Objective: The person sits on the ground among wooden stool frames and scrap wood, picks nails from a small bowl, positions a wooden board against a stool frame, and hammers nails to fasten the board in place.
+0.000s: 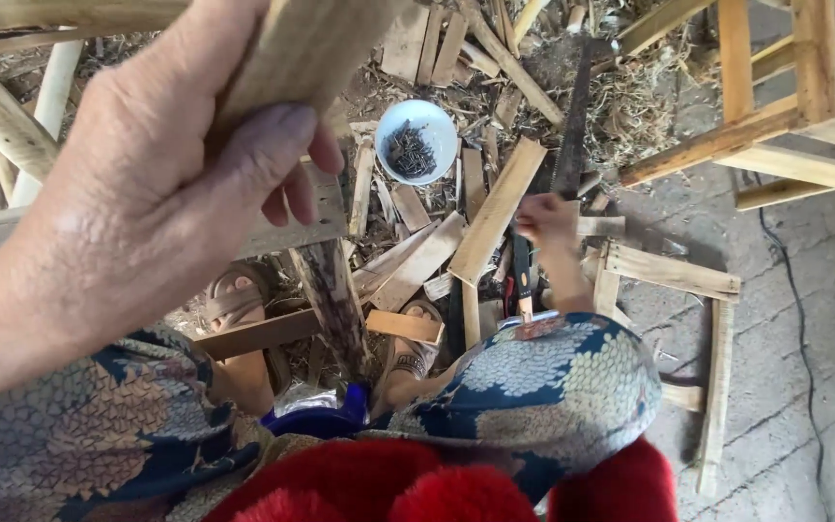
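Wooden slat (292, 58) up close to the camera — left hand (147, 213) clamped round it, holding it steady. Right hand (545, 220) down low, fingers closing on scrap wood beside the handsaw (572, 126); white bowl of nails (417, 141) sits within reach.

The left hand (137, 193) grips a pale wooden piece (292, 53) close to the camera. Lower down, the right hand (545, 220) reaches among scattered wood offcuts (495, 208) on the ground, near a white bowl (417, 141) of dark nails and a handsaw (572, 121).
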